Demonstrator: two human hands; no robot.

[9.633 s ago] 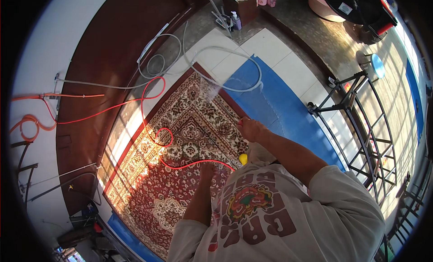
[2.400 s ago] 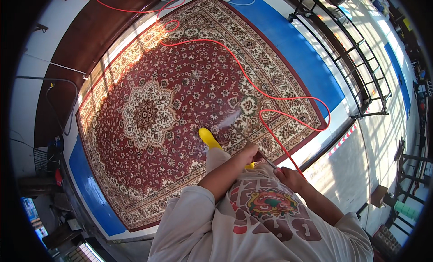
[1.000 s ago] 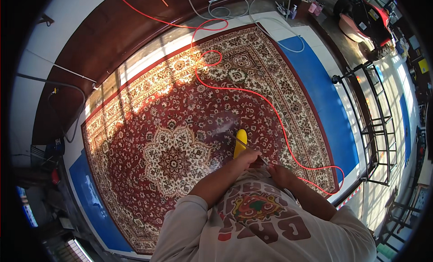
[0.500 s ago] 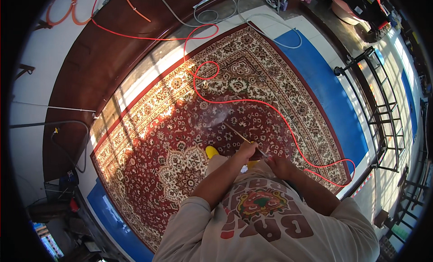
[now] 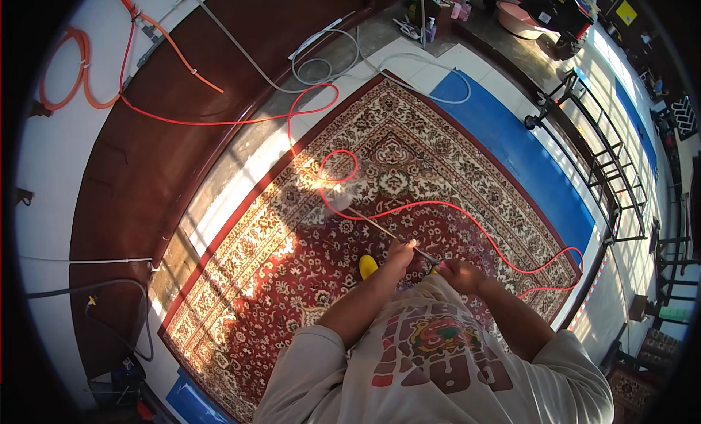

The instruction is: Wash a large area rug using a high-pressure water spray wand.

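A spray lance (image 5: 374,225), thin and long, slants away from me over a patterned red and cream carpet (image 5: 307,278). My left hand (image 5: 400,254) is wrapped round its shaft. Closer to my body, my right hand (image 5: 458,276) is closed on the lance's handle end, most of which the fingers hide. Pale mist (image 5: 337,199) spreads from the tip, low over the carpet near its patterned border. A red hose (image 5: 467,218) winds across the carpet, looping beyond the tip and curving round to my right side.
A yellow boot (image 5: 368,266) shows beside my left forearm. Blue flooring (image 5: 511,132) borders the carpet on the right, with a black metal rack (image 5: 606,161) past it. Grey hose coils (image 5: 321,63) lie at the far edge, near a dark red wall (image 5: 146,161). A pink basin (image 5: 520,20) stands far right.
The lance tip and its mist have moved farther away and left, from the red field toward the border and hose loop. My view has shifted, and both hands keep their hold.
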